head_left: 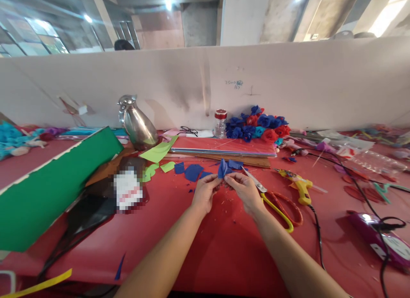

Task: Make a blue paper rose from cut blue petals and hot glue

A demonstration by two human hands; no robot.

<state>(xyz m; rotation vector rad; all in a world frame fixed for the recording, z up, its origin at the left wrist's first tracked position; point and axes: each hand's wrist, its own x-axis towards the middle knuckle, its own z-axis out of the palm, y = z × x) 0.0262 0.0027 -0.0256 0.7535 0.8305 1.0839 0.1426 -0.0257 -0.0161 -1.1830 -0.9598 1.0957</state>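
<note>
Between the fingertips of both hands, over the red tabletop (224, 246), is a small folded blue paper petal piece (222, 169). My left hand (205, 191) pinches its lower left side. From the right, my right hand (245, 189) pinches the same piece, thumb and fingers together. Just behind the hands lie several cut blue paper pieces (193, 172), with light green cut pieces (150, 172) further left. Scissors (277, 208) with yellow and red handles rest beside my right hand, blades pointing up toward it. The fingertips partly hide the held piece's lower end.
A yellow glue gun (301, 187) with a black cord lies right of the scissors. Behind stand a metal jug (139, 125), a glass jar (220, 125) and a heap of blue and red paper flowers (256, 126). A green board (60, 189) leans at left; a purple power strip (381, 238) sits right.
</note>
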